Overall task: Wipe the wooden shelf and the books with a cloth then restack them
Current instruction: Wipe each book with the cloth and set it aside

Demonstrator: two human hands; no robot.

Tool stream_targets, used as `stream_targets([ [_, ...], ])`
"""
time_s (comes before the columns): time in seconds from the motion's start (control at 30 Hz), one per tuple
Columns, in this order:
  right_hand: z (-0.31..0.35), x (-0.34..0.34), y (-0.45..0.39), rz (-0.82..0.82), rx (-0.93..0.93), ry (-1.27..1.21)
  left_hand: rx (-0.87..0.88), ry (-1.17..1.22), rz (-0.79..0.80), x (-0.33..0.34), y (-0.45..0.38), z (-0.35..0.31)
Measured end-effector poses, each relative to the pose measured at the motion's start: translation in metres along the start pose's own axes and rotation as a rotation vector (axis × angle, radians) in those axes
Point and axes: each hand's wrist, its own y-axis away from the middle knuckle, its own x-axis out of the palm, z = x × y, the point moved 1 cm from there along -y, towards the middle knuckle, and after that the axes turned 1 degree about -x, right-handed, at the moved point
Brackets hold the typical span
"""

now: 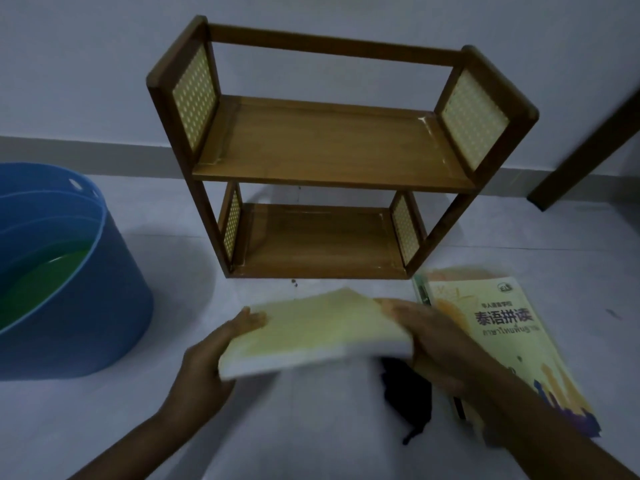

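Yellow book (pixel 311 327) gripped at both ends by my left hand (pixel 207 355) and right hand (pixel 426 341), before the wooden shelf (pixel 329 150).

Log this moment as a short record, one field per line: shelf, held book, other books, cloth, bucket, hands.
shelf: wooden shelf stands upright on the floor by the wall, both tiers bare
held book: yellow book lifted in front of the shelf, blurred
other books: stack of books lies flat on the floor, right of the held book
cloth: dark cloth on the floor under the held book
bucket: blue bucket at left, something green inside
hands: left hand and right hand grip the book's opposite ends
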Motion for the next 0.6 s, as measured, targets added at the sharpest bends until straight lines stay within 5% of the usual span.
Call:
stream_targets([
  [0.07,0.017,-0.002,0.008,-0.084,-0.189,0.116,0.0,-0.035,-0.043,-0.011,-0.018,-0.018],
  [0.13,0.022,0.0,0.012,-0.117,-0.359,0.484,-0.027,-0.053,-0.01,-0.02,-0.031,-0.023],
  [0.23,-0.005,0.002,-0.003,-0.04,-0.412,0.794,-0.055,-0.041,0.059,-0.02,-0.037,-0.016],
  [0.4,-0.056,0.006,-0.042,-0.066,-0.41,0.626,-0.178,0.006,0.012,-0.016,-0.036,-0.012],
  [0.6,-0.022,-0.006,-0.019,-0.235,-0.576,0.482,-0.171,-0.04,-0.063,-0.002,-0.05,-0.066],
])
